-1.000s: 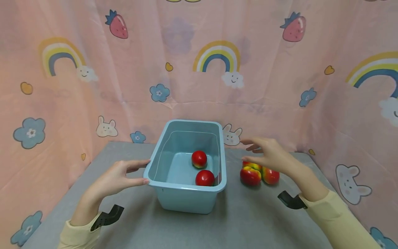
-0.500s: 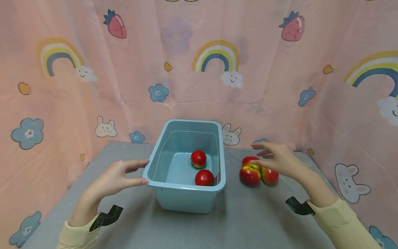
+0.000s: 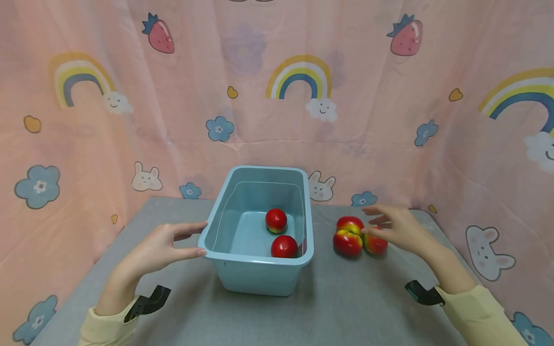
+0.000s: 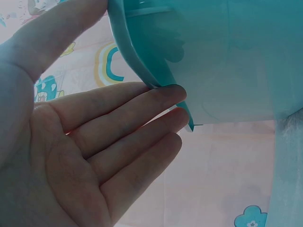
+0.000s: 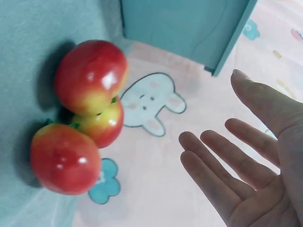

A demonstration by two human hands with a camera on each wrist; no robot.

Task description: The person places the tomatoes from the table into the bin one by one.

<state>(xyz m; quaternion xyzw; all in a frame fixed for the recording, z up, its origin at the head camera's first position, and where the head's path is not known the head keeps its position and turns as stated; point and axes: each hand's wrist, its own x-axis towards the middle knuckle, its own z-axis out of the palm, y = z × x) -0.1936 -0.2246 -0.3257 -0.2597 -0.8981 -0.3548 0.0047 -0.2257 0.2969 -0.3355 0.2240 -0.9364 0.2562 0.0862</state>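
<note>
My left hand (image 3: 162, 247) touches the left rim of a pale blue plastic bin (image 3: 259, 276) with nearly straight fingers and thumb; the left wrist view shows fingertips (image 4: 173, 94) against the rim's outside. Two red fruits (image 3: 276, 220) that look like apples lie inside the bin, toward its right. My right hand (image 3: 404, 230) hovers right of the bin with fingers spread and nothing in them. Below it and to its left sit three red-and-yellow apples (image 3: 347, 243) close together on the table. In the right wrist view the hand (image 5: 255, 189) is apart from these apples (image 5: 66, 158).
A grey cloth-covered table (image 3: 337, 307) carries the bin and the fruit. Behind and at both sides hangs a pink curtain (image 3: 182, 110) printed with rainbows, rabbits and flowers. Black straps (image 3: 424, 293) are on both wrists.
My right hand has moved right and slightly down, uncovering the rearmost apple on the table. The left hand stays at the bin's rim, and the two fruits in the bin have not moved.
</note>
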